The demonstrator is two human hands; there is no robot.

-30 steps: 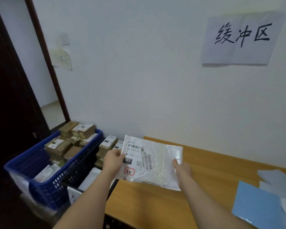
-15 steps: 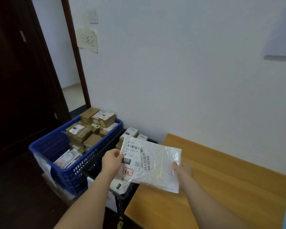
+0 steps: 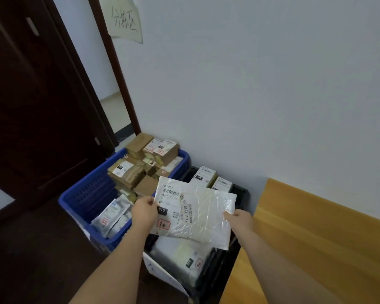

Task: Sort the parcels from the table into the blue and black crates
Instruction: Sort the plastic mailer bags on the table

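A flat white bubble-mailer parcel point(image 3: 198, 213) with a barcode label and a "010" tag hangs over the black crate point(image 3: 241, 191). My left hand point(image 3: 144, 210) grips its left edge and my right hand point(image 3: 239, 220) grips its right edge. The black crate stands against the wall beside the table and holds white mailers and small boxes. To its left stands the blue crate point(image 3: 83, 194), piled with brown cardboard boxes at the back and white mailers at the front.
The wooden table point(image 3: 316, 249) fills the lower right, its left edge against the black crate. A dark wooden door point(image 3: 31, 106) and an open doorway are at the left. A paper sign point(image 3: 125, 20) hangs on the white wall above the crates.
My view has swung left and down, away from the table. Both hands have carried the parcel from above the table's corner to above the black crate.
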